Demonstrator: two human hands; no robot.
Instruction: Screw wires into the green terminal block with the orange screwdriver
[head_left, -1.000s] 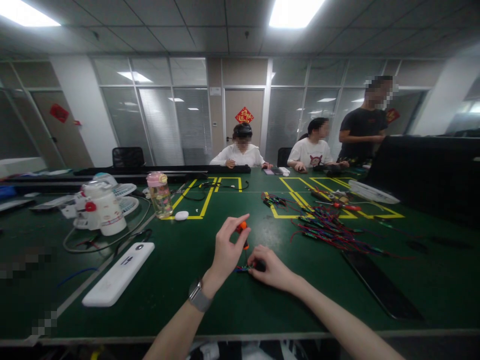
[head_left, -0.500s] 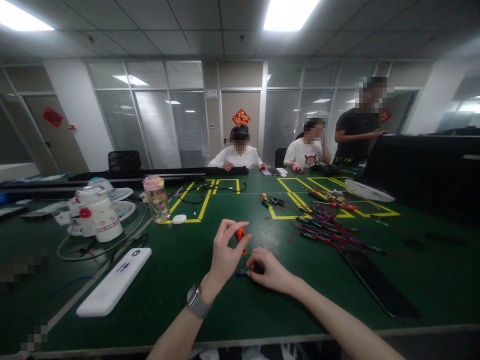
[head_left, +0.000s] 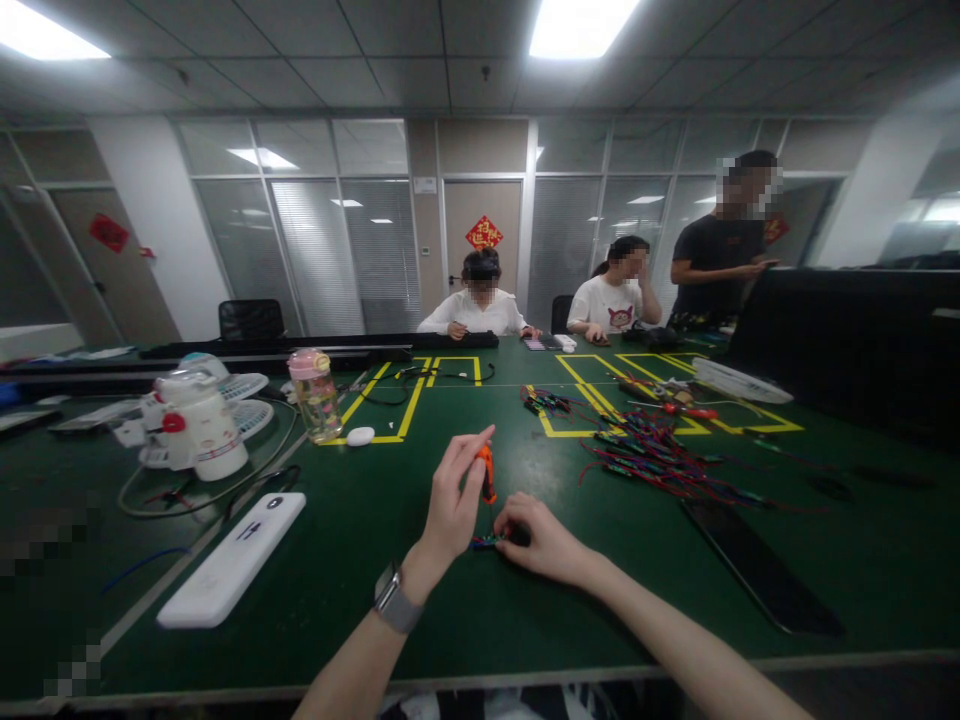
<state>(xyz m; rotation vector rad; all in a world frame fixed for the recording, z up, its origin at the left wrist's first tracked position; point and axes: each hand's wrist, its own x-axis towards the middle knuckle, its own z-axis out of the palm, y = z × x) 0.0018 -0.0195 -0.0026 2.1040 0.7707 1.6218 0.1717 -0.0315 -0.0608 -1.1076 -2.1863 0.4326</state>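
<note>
My left hand (head_left: 456,492) is closed around the orange handle of a small screwdriver (head_left: 488,474), its thumb and fingers on the upper part. The screwdriver stands nearly upright, and its thin shaft points down at a small green circuit board with wires (head_left: 486,542) on the table. My right hand (head_left: 534,532) rests low on the table with curled fingertips pinching the right end of that board. Fingers cover much of the board, so the exact spot where the tip meets it cannot be made out.
Right of my hands lies a pile of wired circuit boards (head_left: 652,450), with a dark flat panel (head_left: 761,565) in front. On the left are a white case (head_left: 232,560), a white jug (head_left: 210,430) and a pink-lidded bottle (head_left: 315,395). Co-workers are across the green table.
My left hand's fingers have shifted around the orange handle, the index finger now straighter. The right hand and board stay in place.
</note>
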